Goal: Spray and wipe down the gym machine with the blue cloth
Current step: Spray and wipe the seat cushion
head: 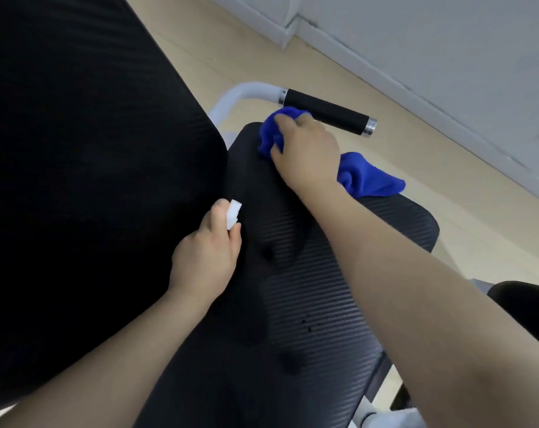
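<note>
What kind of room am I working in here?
Probably a home or small gym room: a black padded machine seat, a white tube frame ending in a black foam grip, pale wood-look floor and white baseboard.

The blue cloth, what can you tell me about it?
The blue cloth looks soft and fluffy, bright blue, and crumpled. The right hand grips its bunched middle and presses it on the far end of the black seat pad. One end pokes out by the fingers, the other trails loose over the pad's edge, near the black handle.
</note>
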The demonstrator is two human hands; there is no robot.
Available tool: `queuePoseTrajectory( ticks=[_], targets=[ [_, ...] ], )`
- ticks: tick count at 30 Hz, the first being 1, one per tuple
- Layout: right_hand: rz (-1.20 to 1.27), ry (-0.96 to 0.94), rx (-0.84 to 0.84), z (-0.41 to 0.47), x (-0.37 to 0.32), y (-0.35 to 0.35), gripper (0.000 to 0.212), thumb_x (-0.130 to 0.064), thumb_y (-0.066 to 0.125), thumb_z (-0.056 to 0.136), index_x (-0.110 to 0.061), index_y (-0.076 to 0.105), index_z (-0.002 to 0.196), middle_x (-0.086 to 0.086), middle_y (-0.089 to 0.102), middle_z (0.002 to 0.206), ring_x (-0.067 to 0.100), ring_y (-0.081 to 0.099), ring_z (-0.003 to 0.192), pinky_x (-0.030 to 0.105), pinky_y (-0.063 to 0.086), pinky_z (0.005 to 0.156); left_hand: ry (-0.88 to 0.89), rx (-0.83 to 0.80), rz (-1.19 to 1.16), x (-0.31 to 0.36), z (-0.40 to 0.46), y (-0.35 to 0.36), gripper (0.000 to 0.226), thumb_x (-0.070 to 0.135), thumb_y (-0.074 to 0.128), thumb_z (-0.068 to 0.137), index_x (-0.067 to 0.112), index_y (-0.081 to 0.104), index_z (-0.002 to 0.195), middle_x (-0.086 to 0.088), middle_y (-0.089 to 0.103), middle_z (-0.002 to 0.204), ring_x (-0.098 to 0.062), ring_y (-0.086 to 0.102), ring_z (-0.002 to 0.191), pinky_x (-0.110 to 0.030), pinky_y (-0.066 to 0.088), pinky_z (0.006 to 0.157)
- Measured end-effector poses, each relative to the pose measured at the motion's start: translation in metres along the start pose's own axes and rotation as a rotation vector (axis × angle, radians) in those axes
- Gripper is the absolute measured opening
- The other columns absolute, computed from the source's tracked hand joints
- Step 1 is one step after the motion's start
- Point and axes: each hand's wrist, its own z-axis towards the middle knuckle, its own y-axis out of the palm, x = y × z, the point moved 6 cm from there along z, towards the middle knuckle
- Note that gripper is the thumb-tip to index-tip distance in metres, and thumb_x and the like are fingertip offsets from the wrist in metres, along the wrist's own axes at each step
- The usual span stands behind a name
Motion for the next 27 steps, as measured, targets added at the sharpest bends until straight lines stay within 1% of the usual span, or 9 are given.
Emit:
queuePoseTrajectory(
  ticks=[2,4,8,11,13,18,22,24,27],
  targets=[
    [0.050,0.192,0.050,0.016,0.006,0.001,0.033,-0.027,0.043,0.091,-0.018,0.052,0.122,0.007,0.053,0.115,0.026,0.051,0.100,0.029,0.032,0.066,0.008,0.035,0.005,-0.002,0.000,0.001,0.037,0.023,0.049,0.084,-0.005,0.050,0.109,-0.015,0.061,0.065,-0.024,0.046,0.032,-0.009,0.013,0.038],
    [0.105,0.175,0.035,0.010,-0.007,0.005,0.033,-0.029,0.044,0.091,-0.021,0.052,0.122,0.004,0.052,0.116,0.024,0.051,0.100,0.029,0.033,0.063,0.005,0.066,-0.032,-0.004,-0.002,0.000,0.035,0.026,0.046,0.086,0.001,0.045,0.110,-0.013,0.060,0.065,-0.020,0.040,0.034,-0.010,0.015,0.038],
    [0.187,-0.134,-0.120,-0.052,-0.040,0.008,0.036,-0.029,0.051,0.087,-0.023,0.056,0.122,0.004,0.055,0.111,0.026,0.055,0.097,0.029,0.033,0.059,0.015,0.120,-0.084,-0.003,-0.005,-0.004,0.031,0.033,0.037,0.087,0.013,0.034,0.110,-0.016,0.063,0.071,-0.034,0.054,0.041,-0.024,0.030,0.040],
    [0.241,-0.503,-0.290,-0.097,-0.045,0.003,0.034,-0.021,0.071,0.070,-0.016,0.069,0.104,0.010,0.060,0.085,0.030,0.060,0.069,0.028,0.035,0.051,-0.014,0.138,-0.096,-0.002,-0.006,-0.005,0.030,0.023,0.052,0.088,0.017,0.031,0.108,-0.018,0.064,0.072,-0.038,0.057,0.045,-0.027,0.032,0.042],
    [0.100,-0.661,-0.217,-0.084,-0.025,-0.002,0.037,-0.019,0.079,0.059,-0.016,0.072,0.095,0.011,0.060,0.077,0.030,0.058,0.059,0.029,0.039,0.051,-0.024,0.149,-0.089,-0.003,-0.006,-0.004,0.028,0.025,0.050,0.088,0.017,0.031,0.107,-0.016,0.064,0.069,-0.036,0.056,0.044,-0.026,0.032,0.041],
    [0.054,-0.015,-0.043,-0.032,-0.004,-0.004,0.038,-0.024,0.052,0.086,-0.022,0.054,0.124,0.011,0.053,0.115,0.034,0.053,0.094,0.038,0.042,0.071,-0.003,0.165,-0.081,-0.003,-0.007,-0.003,0.032,0.034,0.035,0.088,0.015,0.032,0.113,-0.015,0.064,0.074,-0.035,0.056,0.047,-0.029,0.032,0.043],
    [0.229,-0.294,-0.107,-0.095,-0.050,0.007,0.036,-0.020,0.071,0.069,-0.013,0.067,0.103,0.011,0.060,0.086,0.031,0.056,0.063,0.030,0.037,0.052,-0.102,0.104,-0.075,-0.004,-0.007,-0.003,0.038,0.018,0.052,0.092,0.000,0.043,0.124,-0.022,0.065,0.095,-0.044,0.060,0.067,-0.037,0.036,0.053],
    [0.135,-0.425,-0.162,-0.121,-0.038,0.003,0.037,-0.023,0.079,0.059,-0.012,0.069,0.094,0.010,0.060,0.076,0.027,0.053,0.052,0.027,0.038,0.047,-0.103,0.094,-0.076,-0.003,-0.007,-0.004,0.038,0.018,0.051,0.092,-0.001,0.044,0.124,-0.022,0.065,0.097,-0.044,0.060,0.068,-0.036,0.035,0.052],
    [-0.075,-0.310,-0.057,-0.100,0.009,-0.015,0.035,-0.024,0.075,0.066,-0.013,0.066,0.098,0.014,0.060,0.082,0.032,0.056,0.059,0.033,0.040,0.051,-0.055,0.131,-0.053,-0.001,-0.007,-0.005,0.039,0.024,0.047,0.092,-0.002,0.046,0.121,-0.021,0.066,0.089,-0.041,0.058,0.057,-0.033,0.035,0.047]
  ],
)
